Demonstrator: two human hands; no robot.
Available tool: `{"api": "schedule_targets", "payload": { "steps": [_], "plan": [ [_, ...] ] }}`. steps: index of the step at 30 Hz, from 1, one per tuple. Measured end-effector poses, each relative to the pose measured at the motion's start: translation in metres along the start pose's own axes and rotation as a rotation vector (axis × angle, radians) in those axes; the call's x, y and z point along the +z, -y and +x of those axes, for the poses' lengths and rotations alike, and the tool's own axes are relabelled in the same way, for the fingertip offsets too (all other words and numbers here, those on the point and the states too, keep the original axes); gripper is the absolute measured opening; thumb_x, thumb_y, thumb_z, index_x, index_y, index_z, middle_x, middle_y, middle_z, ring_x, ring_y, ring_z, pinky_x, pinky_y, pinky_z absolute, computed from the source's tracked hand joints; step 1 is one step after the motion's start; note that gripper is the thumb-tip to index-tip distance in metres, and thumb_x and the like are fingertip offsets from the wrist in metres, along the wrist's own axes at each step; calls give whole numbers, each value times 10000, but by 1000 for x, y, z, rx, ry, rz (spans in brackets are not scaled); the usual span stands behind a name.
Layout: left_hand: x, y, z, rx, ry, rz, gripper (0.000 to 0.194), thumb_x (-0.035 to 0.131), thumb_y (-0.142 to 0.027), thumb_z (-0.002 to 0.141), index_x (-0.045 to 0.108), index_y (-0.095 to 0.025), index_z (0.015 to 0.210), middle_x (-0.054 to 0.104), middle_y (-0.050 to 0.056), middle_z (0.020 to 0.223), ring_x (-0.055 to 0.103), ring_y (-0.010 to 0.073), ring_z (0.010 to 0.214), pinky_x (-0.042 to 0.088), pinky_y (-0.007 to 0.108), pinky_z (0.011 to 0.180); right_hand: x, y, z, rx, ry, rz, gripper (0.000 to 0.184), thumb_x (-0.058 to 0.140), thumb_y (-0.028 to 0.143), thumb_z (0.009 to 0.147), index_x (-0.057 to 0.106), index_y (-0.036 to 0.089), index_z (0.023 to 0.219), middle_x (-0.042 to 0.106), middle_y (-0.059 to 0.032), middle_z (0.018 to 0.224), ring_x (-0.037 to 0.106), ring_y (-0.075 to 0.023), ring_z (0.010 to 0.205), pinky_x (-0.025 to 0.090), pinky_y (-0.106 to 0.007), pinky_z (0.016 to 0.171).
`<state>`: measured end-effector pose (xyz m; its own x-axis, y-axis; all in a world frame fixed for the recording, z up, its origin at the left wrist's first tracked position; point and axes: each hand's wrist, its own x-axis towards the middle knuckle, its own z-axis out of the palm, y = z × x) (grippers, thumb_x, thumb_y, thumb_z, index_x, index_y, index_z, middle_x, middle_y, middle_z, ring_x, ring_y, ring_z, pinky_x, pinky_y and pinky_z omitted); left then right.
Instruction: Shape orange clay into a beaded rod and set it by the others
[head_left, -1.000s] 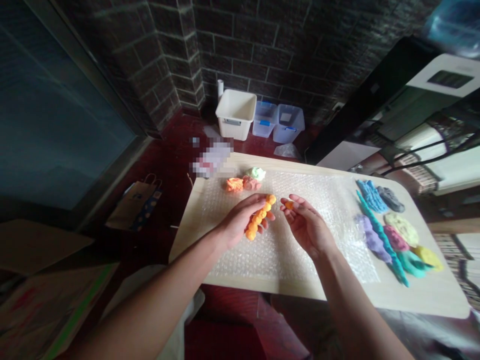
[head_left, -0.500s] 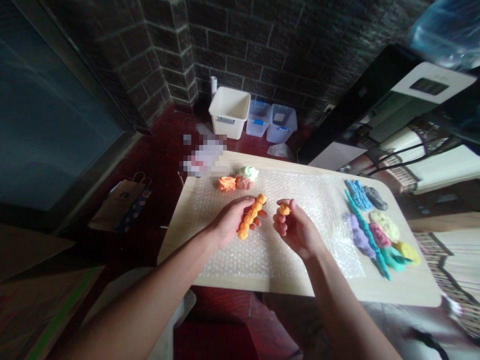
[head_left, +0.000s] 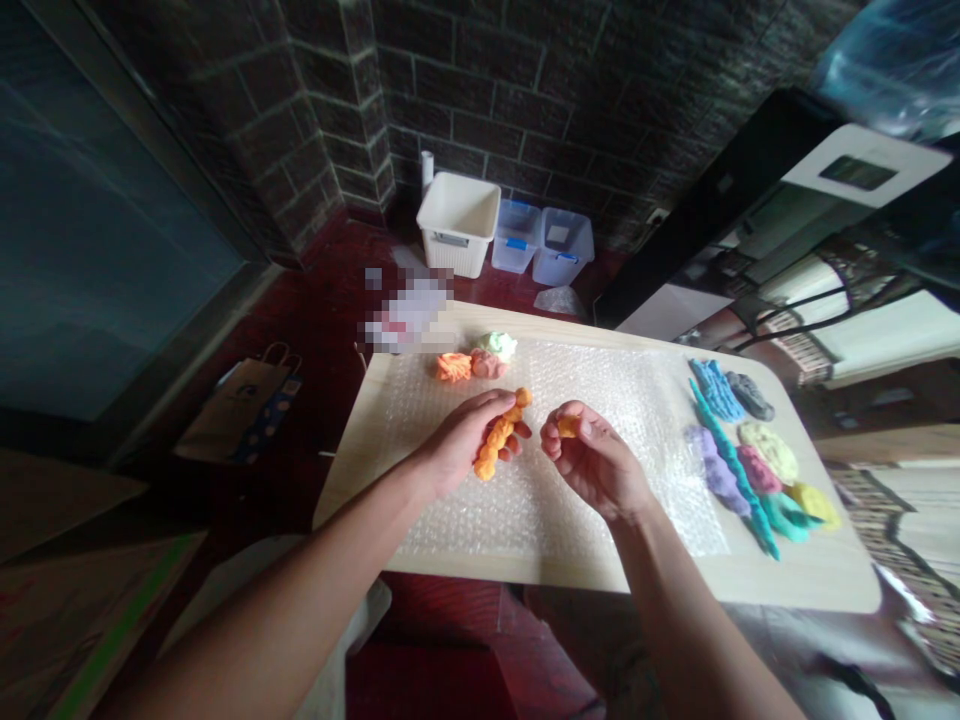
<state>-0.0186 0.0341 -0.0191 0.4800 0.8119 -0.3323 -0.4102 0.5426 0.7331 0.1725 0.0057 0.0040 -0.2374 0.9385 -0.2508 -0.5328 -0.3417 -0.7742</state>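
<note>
My left hand (head_left: 461, 445) is wrapped round a bumpy orange clay stick (head_left: 499, 436), held slantwise above the bubble wrap sheet (head_left: 600, 400). My right hand (head_left: 592, 462) is just to its right, fingers curled, pinching a small orange clay bit (head_left: 568, 427). The two hands are close together but apart. Both hover over a light wooden table (head_left: 787, 570).
Orange, pink and pale green clay lumps (head_left: 480, 356) lie at the far edge of the sheet. Several coloured clay pieces (head_left: 750, 450) lie at the table's right. A white bin (head_left: 459, 222) and clear boxes (head_left: 544, 242) stand on the floor by the brick wall. A paper bag (head_left: 244, 405) sits at left.
My right hand has closed from open fingers into a pinch on the small orange bit and drawn a little nearer the stick. The view shifted slightly.
</note>
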Motion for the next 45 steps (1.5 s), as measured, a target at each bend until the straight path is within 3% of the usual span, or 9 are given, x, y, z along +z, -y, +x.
{"api": "schedule_targets", "payload": {
  "steps": [5,12,18,23,33,45],
  "plan": [
    [0,0,-1,-5,1,19,322,673,-476,912,620,-183,1033,716,50,849,645,129,629,448,240,573,1,0,2,14,-16,-14,274,874,374,792,772,236,1005,750,-23,819,660,-122,695,548,-220,666],
    [1,-2,-5,-30,21,123,399,726,-545,877,635,-195,1045,712,48,875,685,144,632,506,263,598,0,-2,5,-82,-85,-84,296,875,480,800,784,228,927,771,-51,933,683,-147,767,558,-250,685],
    [5,-4,-9,-97,71,162,421,756,-535,847,642,-173,1031,710,62,902,692,148,646,521,265,588,-5,3,6,-163,-163,-137,282,903,379,785,822,234,1013,733,-21,889,611,-112,720,528,-230,676],
    [6,-4,-10,-130,111,217,438,766,-536,844,649,-170,1056,690,44,920,681,128,633,513,250,574,-11,2,5,-182,-130,-226,206,906,290,774,832,255,964,764,-31,942,605,-130,735,532,-280,719],
    [3,-1,-9,-151,135,304,395,732,-520,874,682,-152,1006,731,66,844,674,132,639,511,253,582,-13,1,2,-194,-111,-360,231,924,331,745,860,262,955,761,-31,862,606,-154,754,510,-317,725],
    [-1,6,-7,-89,140,294,400,735,-522,889,699,-148,1028,712,56,852,674,130,664,498,236,548,-25,-2,0,-243,-11,-473,170,853,297,855,851,289,1025,765,-34,975,628,-165,827,520,-324,761]
  ]
}}
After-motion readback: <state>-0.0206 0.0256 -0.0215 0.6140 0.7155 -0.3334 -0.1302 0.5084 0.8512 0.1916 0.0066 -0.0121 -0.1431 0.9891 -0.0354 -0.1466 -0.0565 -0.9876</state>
